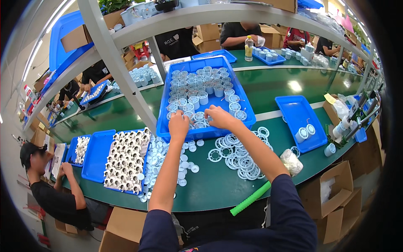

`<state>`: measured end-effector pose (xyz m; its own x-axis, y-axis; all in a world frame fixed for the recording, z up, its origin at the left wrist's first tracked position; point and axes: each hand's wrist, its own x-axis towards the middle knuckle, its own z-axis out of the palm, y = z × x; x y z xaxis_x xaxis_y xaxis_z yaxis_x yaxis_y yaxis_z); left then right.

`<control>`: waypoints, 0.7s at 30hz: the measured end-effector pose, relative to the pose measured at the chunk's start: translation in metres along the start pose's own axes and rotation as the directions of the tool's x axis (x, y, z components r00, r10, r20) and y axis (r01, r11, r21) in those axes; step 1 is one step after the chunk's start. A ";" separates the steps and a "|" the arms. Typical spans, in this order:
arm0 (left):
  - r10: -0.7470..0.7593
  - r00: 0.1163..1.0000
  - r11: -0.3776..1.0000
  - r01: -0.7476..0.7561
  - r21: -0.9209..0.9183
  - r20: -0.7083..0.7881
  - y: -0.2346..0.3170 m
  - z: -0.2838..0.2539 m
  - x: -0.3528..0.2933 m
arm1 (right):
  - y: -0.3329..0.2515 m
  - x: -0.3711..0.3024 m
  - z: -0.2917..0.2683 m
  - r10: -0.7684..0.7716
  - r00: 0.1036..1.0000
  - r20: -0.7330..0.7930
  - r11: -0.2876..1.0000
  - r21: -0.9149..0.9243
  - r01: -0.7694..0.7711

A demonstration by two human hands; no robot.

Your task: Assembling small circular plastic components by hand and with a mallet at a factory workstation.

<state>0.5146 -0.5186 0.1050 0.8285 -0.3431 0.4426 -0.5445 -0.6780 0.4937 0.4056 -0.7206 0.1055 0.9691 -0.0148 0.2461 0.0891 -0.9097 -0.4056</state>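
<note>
Both my hands reach into the near end of a large blue bin [248, 98] holding many light-blue round plastic housings [203, 98] with ring-shaped tops. My left hand [179, 125] is over the near left corner, its fingers bent down among the housings. Just to the right, my right hand [220, 117] has curled fingers beside another housing [199, 116]. What the fingertips of either hand grip is hidden by the hands and is too small to make out.
Loose light-blue rings [245, 157] and small discs [157, 153] lie on the green table [201, 185]. White moulded parts [126, 161] fill a tray at left. At right, a blue tray [294, 110] holds two housings. A green-handled tool [251, 199] crosses the near edge. A person [54, 193] sits left.
</note>
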 end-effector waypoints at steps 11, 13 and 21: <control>0.358 0.728 0.927 -0.354 -0.127 0.584 -0.026 -0.020 0.042 | 0.000 0.013 -0.009 -0.167 0.980 0.112 0.983 -0.057 0.174; 0.340 0.698 0.929 -0.354 -0.109 0.630 -0.030 -0.021 0.047 | -0.008 0.016 -0.009 -0.174 0.975 0.142 0.979 -0.087 0.187; 0.294 0.755 0.919 -0.392 0.044 0.586 -0.018 -0.010 0.036 | -0.041 0.027 0.011 0.096 0.993 0.072 0.936 -0.345 -0.065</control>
<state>0.5533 -0.5124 0.1195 0.5419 -0.8395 0.0409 -0.8196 -0.5170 0.2468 0.4305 -0.6793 0.1185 0.9872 -0.0720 0.1420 -0.0591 -0.9939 -0.0926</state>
